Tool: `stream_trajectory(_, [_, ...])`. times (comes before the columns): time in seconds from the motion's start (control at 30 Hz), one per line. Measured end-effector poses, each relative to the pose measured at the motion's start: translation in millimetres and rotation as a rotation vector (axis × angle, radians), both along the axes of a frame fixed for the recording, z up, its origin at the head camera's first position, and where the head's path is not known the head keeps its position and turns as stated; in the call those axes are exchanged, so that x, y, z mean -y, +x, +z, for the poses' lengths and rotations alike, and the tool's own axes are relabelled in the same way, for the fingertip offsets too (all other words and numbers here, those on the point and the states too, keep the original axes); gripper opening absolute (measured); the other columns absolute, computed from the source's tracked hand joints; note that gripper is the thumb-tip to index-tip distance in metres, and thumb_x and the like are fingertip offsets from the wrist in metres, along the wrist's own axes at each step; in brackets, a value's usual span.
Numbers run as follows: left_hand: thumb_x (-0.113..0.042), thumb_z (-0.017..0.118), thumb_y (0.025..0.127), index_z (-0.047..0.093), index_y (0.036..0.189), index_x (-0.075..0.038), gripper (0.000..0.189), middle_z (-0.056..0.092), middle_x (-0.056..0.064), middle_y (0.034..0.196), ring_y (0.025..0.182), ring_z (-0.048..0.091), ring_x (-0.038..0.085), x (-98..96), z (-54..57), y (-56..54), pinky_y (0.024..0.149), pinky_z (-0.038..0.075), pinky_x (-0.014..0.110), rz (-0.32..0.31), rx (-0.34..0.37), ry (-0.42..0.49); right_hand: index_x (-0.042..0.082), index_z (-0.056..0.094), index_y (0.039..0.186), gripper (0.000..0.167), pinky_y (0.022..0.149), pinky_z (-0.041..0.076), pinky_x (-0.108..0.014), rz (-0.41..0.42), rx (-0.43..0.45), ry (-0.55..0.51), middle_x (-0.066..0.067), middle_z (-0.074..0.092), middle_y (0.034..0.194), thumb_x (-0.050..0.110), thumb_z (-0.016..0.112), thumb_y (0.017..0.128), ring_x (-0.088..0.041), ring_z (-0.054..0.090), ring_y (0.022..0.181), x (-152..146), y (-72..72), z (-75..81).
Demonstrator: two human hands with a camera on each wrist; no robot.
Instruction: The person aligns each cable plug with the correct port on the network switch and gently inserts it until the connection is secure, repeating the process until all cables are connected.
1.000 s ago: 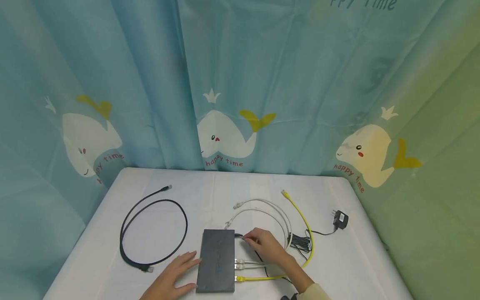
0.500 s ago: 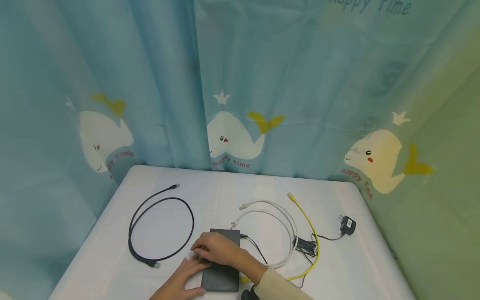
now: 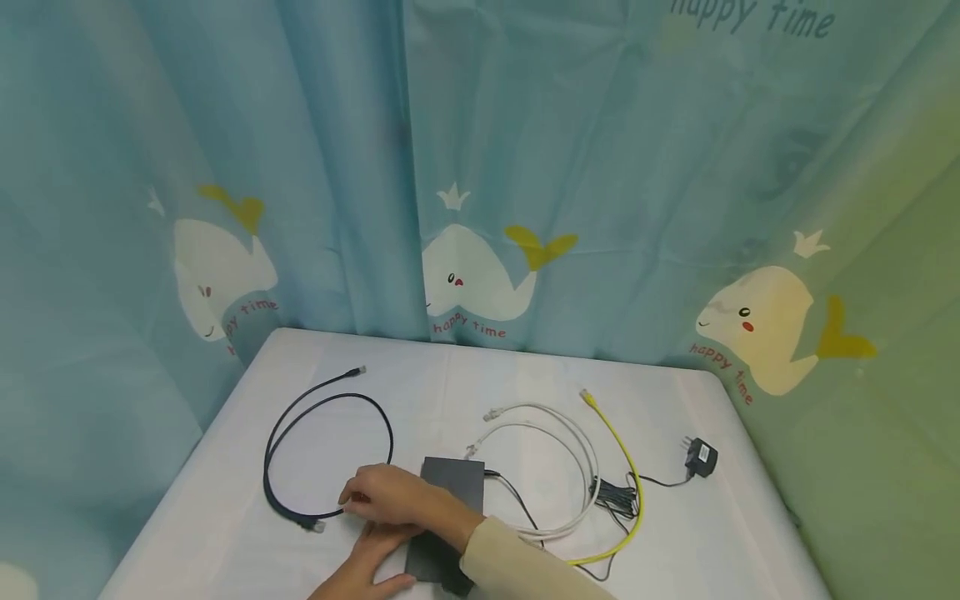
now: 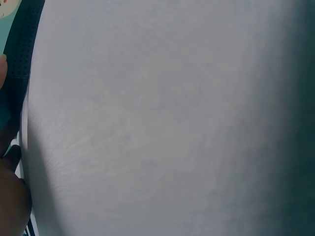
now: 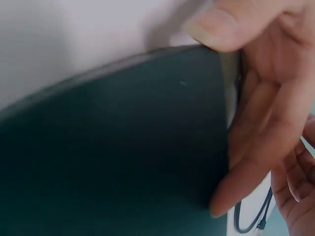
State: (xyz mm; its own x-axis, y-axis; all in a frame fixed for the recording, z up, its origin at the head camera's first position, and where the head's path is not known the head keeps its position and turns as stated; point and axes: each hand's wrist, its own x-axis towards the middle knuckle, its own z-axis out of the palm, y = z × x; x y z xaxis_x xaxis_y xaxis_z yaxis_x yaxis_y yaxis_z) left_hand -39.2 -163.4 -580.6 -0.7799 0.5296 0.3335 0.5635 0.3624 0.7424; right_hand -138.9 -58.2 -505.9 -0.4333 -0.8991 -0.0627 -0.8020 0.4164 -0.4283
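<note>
A flat dark grey network switch [image 3: 453,475] lies on the table at the lower middle of the head view. My left hand [image 3: 367,558] rests at its left edge, thumb by the near corner and fingers extended over the edge. Across it reaches my right hand [image 3: 390,496], fingers loosely bent and holding nothing, close to a looped black network cable [image 3: 267,479]. In the right wrist view the switch [image 5: 123,137] fills much of the frame, with the left hand's thumb [image 5: 216,29] at its corner. The right forearm hides the switch's near right part and the ports there.
White network cables [image 3: 562,532] and a yellow one [image 3: 588,397] curve right of the switch. A power cord plugs in at its upper right; its adapter [image 3: 702,458] lies farther right, beside bundled cord [image 3: 615,497]. A blue curtain [image 3: 337,167] hangs behind the table.
My right hand has left the power plug at the switch's right side and crossed leftward over the switch and my left hand. The left hand stays at the edge. The head view has shifted slightly.
</note>
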Motion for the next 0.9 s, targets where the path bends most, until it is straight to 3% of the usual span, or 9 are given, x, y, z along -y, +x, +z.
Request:
stream_trajectory(0.1, [-0.023, 0.066, 0.089, 0.050, 0.135, -0.014, 0.050, 0.044, 0.002, 0.141, 0.132, 0.031, 0.006, -0.4, 1.7, 3.1, 0.084, 0.021, 0.076, 0.017, 0.082, 0.010, 0.020, 0.070, 0.108, 0.018, 0.064, 0.037, -0.005, -0.015, 0.023, 0.046, 0.016, 0.057, 0.084, 0.024, 0.061, 0.094, 0.009, 0.047, 0.071, 5.3, -3.2, 0.9])
stream_trajectory(0.13, [-0.023, 0.066, 0.089, 0.051, 0.135, -0.014, 0.049, 0.043, 0.003, 0.142, 0.132, 0.029, 0.005, -0.5, 2.0, 3.7, 0.077, 0.019, 0.081, 0.018, 0.096, 0.014, 0.020, 0.070, 0.109, 0.018, 0.064, 0.037, -0.006, -0.016, 0.034, 0.064, 0.016, 0.057, 0.086, 0.025, 0.062, 0.093, 0.009, 0.047, 0.072, 6.4, -4.1, 1.1])
stream_trajectory(0.2, [-0.022, 0.065, 0.090, 0.051, 0.135, -0.013, 0.048, 0.042, 0.005, 0.143, 0.133, 0.027, 0.005, -0.6, 2.4, 4.5, 0.076, 0.017, 0.082, 0.019, 0.110, 0.023, 0.021, 0.070, 0.109, 0.020, 0.066, 0.038, -0.006, -0.007, 0.057, 0.102, 0.016, 0.057, 0.087, 0.026, 0.065, 0.091, 0.008, 0.048, 0.074, 8.0, -5.3, 0.8])
stream_trajectory(0.3, [-0.023, 0.066, 0.089, 0.051, 0.135, -0.014, 0.048, 0.042, 0.002, 0.144, 0.133, 0.027, 0.005, -1.0, 2.6, 5.7, 0.083, 0.024, 0.075, 0.035, 0.075, -0.009, 0.023, 0.071, 0.106, 0.021, 0.071, 0.038, -0.007, 0.012, 0.064, 0.165, 0.016, 0.057, 0.089, 0.028, 0.070, 0.087, 0.007, 0.049, 0.078, 8.0, -5.8, -1.8])
stream_trajectory(0.4, [-0.024, 0.066, 0.089, 0.051, 0.135, -0.014, 0.049, 0.041, -0.002, 0.144, 0.133, 0.028, 0.005, -1.2, 2.7, 6.8, 0.090, 0.031, 0.059, 0.056, 0.012, -0.056, 0.025, 0.072, 0.099, 0.018, 0.072, 0.038, -0.008, -0.004, 0.043, 0.220, 0.017, 0.055, 0.088, 0.032, 0.073, 0.083, 0.006, 0.048, 0.079, 5.3, -5.8, -7.5])
stream_trajectory(0.5, [-0.025, 0.066, 0.089, 0.050, 0.135, -0.014, 0.050, 0.041, -0.002, 0.144, 0.133, 0.027, 0.004, -1.8, 2.1, 7.5, 0.094, 0.028, 0.045, 0.067, -0.001, -0.064, 0.026, 0.072, 0.088, 0.011, 0.067, 0.039, -0.009, -0.033, 0.032, 0.247, 0.018, 0.054, 0.083, 0.034, 0.075, 0.080, 0.006, 0.047, 0.074, 0.9, -6.9, -13.2])
stream_trajectory(0.63, [-0.026, 0.065, 0.090, 0.050, 0.135, -0.016, 0.048, 0.040, 0.006, 0.145, 0.135, 0.023, 0.005, -1.5, 2.1, 7.1, 0.096, 0.014, 0.061, 0.051, 0.130, -0.011, 0.024, 0.069, 0.087, 0.006, 0.064, 0.039, -0.011, -0.039, 0.012, 0.236, 0.018, 0.054, 0.080, 0.030, 0.070, 0.086, 0.005, 0.047, 0.070, -2.3, -11.3, -17.9])
stream_trajectory(0.73, [-0.026, 0.064, 0.091, 0.050, 0.136, -0.016, 0.048, 0.041, 0.017, 0.143, 0.138, 0.022, 0.017, -1.0, 3.6, 6.1, 0.086, 0.005, 0.077, 0.035, 0.243, 0.015, 0.022, 0.067, 0.100, 0.009, 0.066, 0.039, -0.011, -0.072, -0.012, 0.213, 0.015, 0.053, 0.083, 0.024, 0.066, 0.090, 0.003, 0.047, 0.071, -4.6, -15.4, -20.4])
stream_trajectory(0.9, [-0.025, 0.064, 0.091, 0.049, 0.137, -0.015, 0.049, 0.042, 0.026, 0.138, 0.134, 0.024, 0.043, -1.6, 5.5, 4.9, 0.085, 0.001, 0.079, 0.033, 0.313, 0.016, 0.021, 0.065, 0.105, 0.017, 0.065, 0.042, -0.013, -0.174, -0.081, 0.206, 0.012, 0.056, 0.085, 0.022, 0.068, 0.088, 0.001, 0.050, 0.072, -7.5, -19.8, -22.7])
